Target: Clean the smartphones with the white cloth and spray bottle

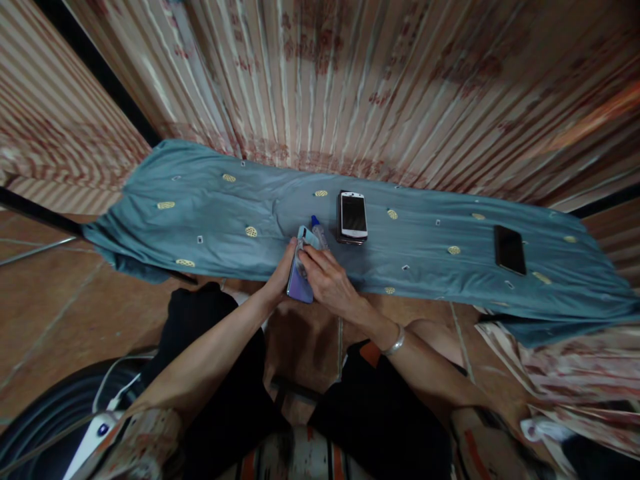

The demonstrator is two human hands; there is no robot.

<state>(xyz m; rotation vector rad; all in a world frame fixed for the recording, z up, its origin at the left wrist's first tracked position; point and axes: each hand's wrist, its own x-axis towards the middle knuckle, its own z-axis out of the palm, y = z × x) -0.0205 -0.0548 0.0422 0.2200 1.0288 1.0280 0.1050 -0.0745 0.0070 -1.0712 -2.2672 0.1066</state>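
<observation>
My left hand (281,275) is wrapped round the edge of a smartphone (300,291) with a shiny light-blue to purple back. The phone is tilted, its back facing up, over the near edge of the cloth-covered bench. My right hand (327,279) lies on that back with its fingers bunched together. A small pale thing seems to be under those fingertips, too hidden to name. Just beyond the right hand, a clear bottle (319,231) with a blue cap lies on the cloth, partly covered by the hand.
A white phone (354,215) lies on top of a dark one, right of the bottle. Farther right is a black phone (510,249). A blue-green cloth (430,230) covers the narrow bench, with a pleated curtain (320,87) behind. A white power strip (95,440) is at lower left.
</observation>
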